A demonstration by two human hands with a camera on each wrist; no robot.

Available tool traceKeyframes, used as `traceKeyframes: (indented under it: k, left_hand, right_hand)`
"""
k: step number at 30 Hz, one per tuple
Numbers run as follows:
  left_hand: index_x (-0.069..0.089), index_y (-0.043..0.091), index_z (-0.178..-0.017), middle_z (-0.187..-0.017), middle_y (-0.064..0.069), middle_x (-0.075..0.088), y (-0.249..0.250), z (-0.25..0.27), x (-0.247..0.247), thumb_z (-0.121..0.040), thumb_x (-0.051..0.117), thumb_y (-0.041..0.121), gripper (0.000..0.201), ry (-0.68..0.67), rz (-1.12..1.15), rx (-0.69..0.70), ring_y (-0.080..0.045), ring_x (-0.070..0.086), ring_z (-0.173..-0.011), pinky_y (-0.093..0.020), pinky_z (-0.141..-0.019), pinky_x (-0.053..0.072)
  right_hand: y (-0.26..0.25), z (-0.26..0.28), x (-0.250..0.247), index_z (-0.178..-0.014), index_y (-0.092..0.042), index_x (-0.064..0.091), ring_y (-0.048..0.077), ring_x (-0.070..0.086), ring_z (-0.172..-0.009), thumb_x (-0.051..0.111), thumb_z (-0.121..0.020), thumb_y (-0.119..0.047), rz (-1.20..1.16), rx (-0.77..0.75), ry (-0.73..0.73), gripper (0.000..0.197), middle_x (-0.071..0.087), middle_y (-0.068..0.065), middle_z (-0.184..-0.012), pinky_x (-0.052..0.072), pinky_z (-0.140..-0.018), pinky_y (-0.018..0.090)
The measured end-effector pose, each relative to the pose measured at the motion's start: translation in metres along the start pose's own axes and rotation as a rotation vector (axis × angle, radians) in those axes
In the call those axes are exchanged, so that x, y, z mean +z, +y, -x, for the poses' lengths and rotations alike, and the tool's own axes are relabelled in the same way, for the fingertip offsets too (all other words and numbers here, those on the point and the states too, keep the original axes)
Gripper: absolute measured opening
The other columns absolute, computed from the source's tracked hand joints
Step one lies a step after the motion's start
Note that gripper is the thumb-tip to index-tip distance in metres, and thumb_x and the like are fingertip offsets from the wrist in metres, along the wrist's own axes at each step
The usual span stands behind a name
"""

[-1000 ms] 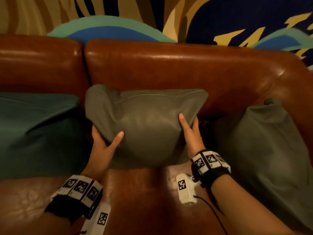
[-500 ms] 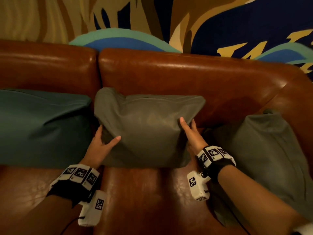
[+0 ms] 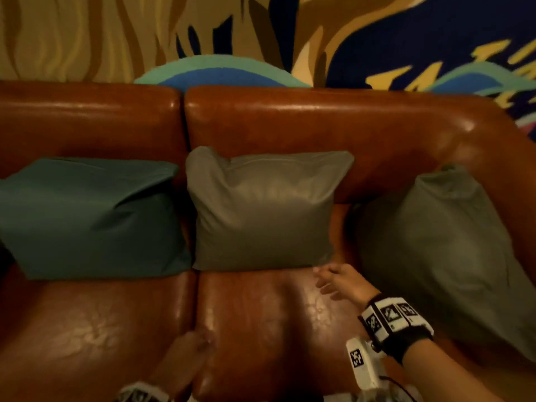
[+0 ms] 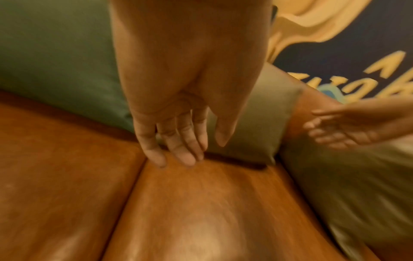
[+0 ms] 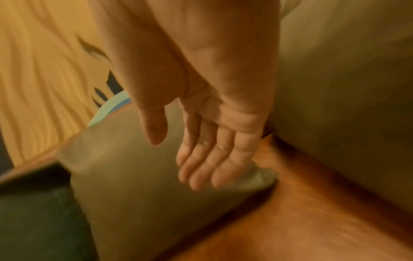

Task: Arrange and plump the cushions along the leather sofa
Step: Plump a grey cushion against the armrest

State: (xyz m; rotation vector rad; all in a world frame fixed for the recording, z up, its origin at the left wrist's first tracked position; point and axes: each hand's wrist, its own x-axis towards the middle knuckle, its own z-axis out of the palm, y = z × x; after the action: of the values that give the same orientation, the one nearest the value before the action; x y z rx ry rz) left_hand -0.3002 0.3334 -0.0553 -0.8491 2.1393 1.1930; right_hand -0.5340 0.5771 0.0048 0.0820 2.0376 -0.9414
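Observation:
Three cushions lean against the back of the brown leather sofa (image 3: 290,120). A grey-olive cushion (image 3: 261,210) stands upright in the middle, a dark green cushion (image 3: 87,216) to its left, and a larger olive cushion (image 3: 446,245) slumps in the right corner. My right hand (image 3: 333,281) hovers open just off the middle cushion's lower right corner, fingers straight (image 5: 201,169). My left hand (image 3: 188,355) is low over the seat near the seam, fingers straight and empty (image 4: 176,146). Neither hand touches a cushion.
The seat (image 3: 261,329) in front of the cushions is bare leather with a seam between two seat pads. A patterned wall hanging (image 3: 406,39) in blue, teal and gold rises behind the sofa back. The sofa's arm curves round at the right.
Both hands have let go of the middle cushion and pulled back toward me. The cushion now stands on its own against the backrest. The head view has drawn back and shifted left.

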Motion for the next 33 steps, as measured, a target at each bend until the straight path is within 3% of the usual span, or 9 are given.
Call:
traceKeyframes:
  k: [4,8,13,16,19,23,26,29,33]
  left_hand:
    - [0.050,0.076,-0.075,-0.069,0.036,0.064,0.032,0.016,0.041,-0.088,0.067,0.023,0.057,-0.139,-0.027,0.127,0.003,0.063,-0.082,-0.015,-0.080,0.049]
    - [0.066,0.040,-0.086,-0.078,0.026,0.069,0.116,0.014,0.069,-0.077,0.058,0.047,0.014,-0.185,-0.016,0.323,-0.007,0.068,-0.082,-0.030,-0.082,0.052]
    - [0.066,0.008,-0.098,-0.087,-0.003,0.066,0.250,-0.013,0.118,-0.092,0.062,0.010,0.008,-0.192,-0.020,0.560,-0.003,0.058,-0.071,-0.009,-0.065,0.041]
    - [0.055,0.008,-0.126,-0.123,-0.016,0.058,0.316,-0.033,0.152,-0.089,0.066,0.019,0.040,-0.184,0.002,0.590,-0.023,0.059,-0.110,-0.018,-0.091,0.042]
    - [0.023,0.015,-0.152,-0.154,-0.017,0.025,0.367,-0.054,0.177,-0.088,0.067,0.034,0.080,-0.106,-0.024,0.580,-0.029,0.028,-0.142,-0.028,-0.113,0.022]
    - [0.015,0.017,-0.153,-0.156,-0.018,0.017,0.403,-0.084,0.197,-0.086,0.067,0.043,0.088,0.031,-0.036,0.465,-0.037,0.023,-0.142,-0.038,-0.116,0.018]
    - [0.035,0.017,-0.132,-0.138,-0.012,0.033,0.413,-0.096,0.206,-0.071,0.079,0.046,0.080,0.120,-0.119,0.448,-0.034,0.030,-0.132,-0.043,-0.110,0.027]
    - [0.041,0.013,-0.117,-0.129,-0.011,0.036,0.426,-0.106,0.204,-0.071,0.077,0.042,0.065,0.182,-0.134,0.485,-0.031,0.032,-0.126,-0.040,-0.106,0.029]
    - [0.046,0.005,-0.123,-0.135,-0.017,0.040,0.464,-0.121,0.184,-0.086,0.064,0.041,0.055,0.421,0.077,0.559,-0.033,0.034,-0.129,-0.036,-0.102,0.024]
  right_hand:
    - [0.053,0.047,-0.011,-0.081,-0.024,0.067,0.016,0.062,-0.084,0.065,-0.092,-0.017,0.039,-0.110,0.401,0.014,0.069,-0.002,-0.085,0.044,-0.076,0.027]
    - [0.101,0.097,-0.049,-0.098,-0.013,0.072,0.031,0.056,-0.103,0.069,-0.090,-0.014,0.086,-0.160,0.943,0.009,0.064,0.004,-0.101,0.041,-0.094,0.041]
    - [0.155,0.118,-0.119,-0.135,-0.011,0.054,0.042,0.036,-0.131,0.069,-0.090,-0.031,-0.050,0.158,1.332,0.051,0.042,0.022,-0.142,0.028,-0.108,0.047]
    - [0.181,0.103,-0.151,-0.145,-0.015,0.036,0.037,0.039,-0.132,0.073,-0.086,-0.035,-0.604,0.242,1.328,0.072,0.034,0.019,-0.146,0.034,-0.112,0.048]
    - [0.202,0.084,-0.175,-0.125,-0.012,0.054,0.032,0.060,-0.114,0.076,-0.064,-0.055,-0.854,0.226,1.244,0.079,0.062,0.011,-0.122,0.047,-0.104,0.051]
    - [0.210,0.091,-0.193,-0.116,-0.012,0.060,0.021,0.067,-0.101,0.073,-0.087,-0.027,-0.742,-0.001,1.277,0.035,0.069,0.006,-0.107,0.053,-0.092,0.039]
    - [0.233,0.088,-0.191,-0.116,-0.013,0.057,0.026,0.066,-0.107,0.074,-0.085,-0.031,-0.791,0.019,1.251,0.039,0.067,0.005,-0.108,0.052,-0.097,0.044]
    - [0.246,0.084,-0.193,-0.115,-0.016,0.058,0.025,0.068,-0.106,0.078,-0.060,-0.055,-0.929,0.073,1.142,0.071,0.069,0.002,-0.107,0.054,-0.096,0.044]
    - [0.253,0.089,-0.200,-0.112,-0.009,0.065,0.028,0.070,-0.102,0.077,-0.082,-0.027,-1.038,0.046,1.001,0.037,0.073,0.010,-0.109,0.057,-0.087,0.042]
